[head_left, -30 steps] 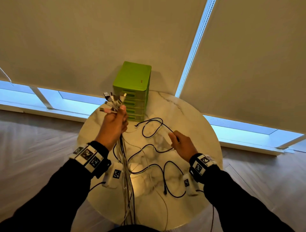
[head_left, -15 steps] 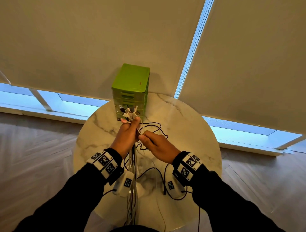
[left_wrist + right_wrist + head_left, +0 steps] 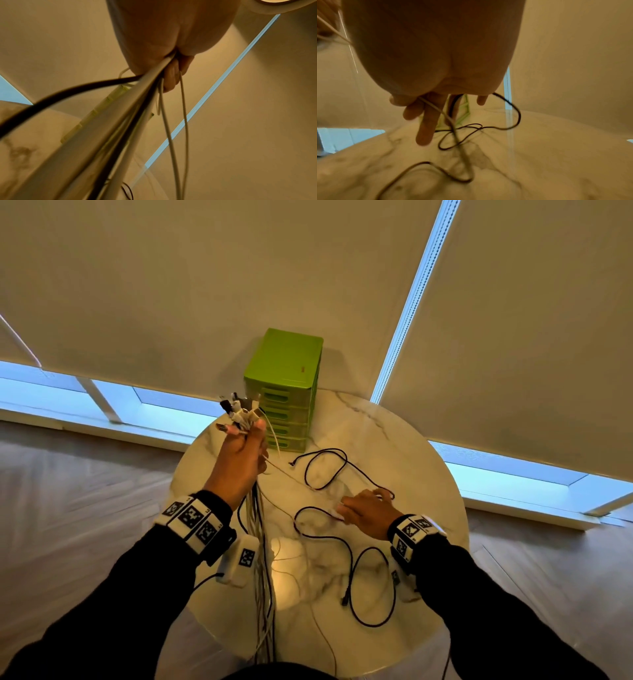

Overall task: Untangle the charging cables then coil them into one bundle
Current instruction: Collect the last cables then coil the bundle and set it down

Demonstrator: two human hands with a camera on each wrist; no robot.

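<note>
- A bunch of white and black charging cables (image 3: 257, 529) is gripped in the left hand (image 3: 239, 460)
- A thin white cable (image 3: 436, 108) is pinched by the right hand (image 3: 368, 513); the loose black cable (image 3: 325, 470) runs beyond its fingertips, nearer that hand

green drawer box (image 3: 287, 378) | white veined marble table (image 3: 404, 446) | black cable (image 3: 329, 470)

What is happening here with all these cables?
A person is sorting charging cables at a round marble table. The left hand grips a bunch of cables, plugs up. The right hand reaches to the black cable that lies loose on the table, a thin pale cable against its fingers.
</note>
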